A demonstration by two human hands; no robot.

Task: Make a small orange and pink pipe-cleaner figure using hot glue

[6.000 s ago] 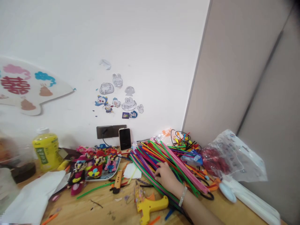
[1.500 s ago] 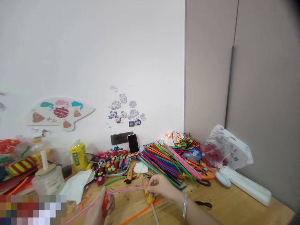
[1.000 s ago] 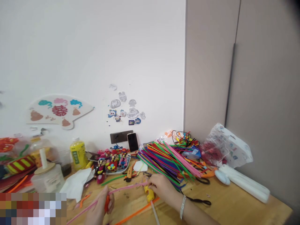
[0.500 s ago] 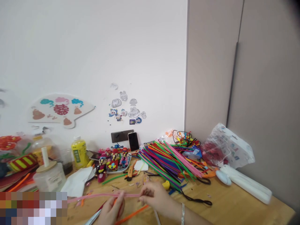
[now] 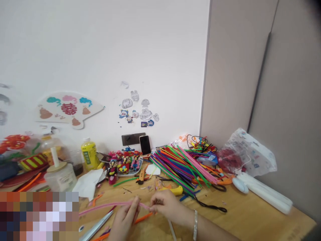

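A long pink pipe cleaner (image 5: 110,203) runs level across the wooden table's front, pinched between both hands. My left hand (image 5: 124,218) grips it near the middle, and my right hand (image 5: 165,207) pinches its right end, which bends slightly. Just left of my left hand lie long silver scissor blades (image 5: 96,227); their handles are hidden. An orange pipe cleaner (image 5: 143,218) passes under my hands. A yellow glue gun (image 5: 174,190) sits beyond my right hand, partly hidden by the edge of a large pile of multicoloured pipe cleaners (image 5: 183,167).
A phone (image 5: 144,145) leans against the wall behind felt figures on a plate (image 5: 125,164). A yellow bottle (image 5: 89,154), tissue (image 5: 87,183) and a jar (image 5: 60,177) stand left. A plastic bag (image 5: 250,155) and white tube (image 5: 265,194) lie right. A pixelated patch covers the lower left corner.
My hands have come closer together along the pink pipe cleaner, and its right end now bends. The view has shifted slightly, and the pile and table sit a little differently in the picture.
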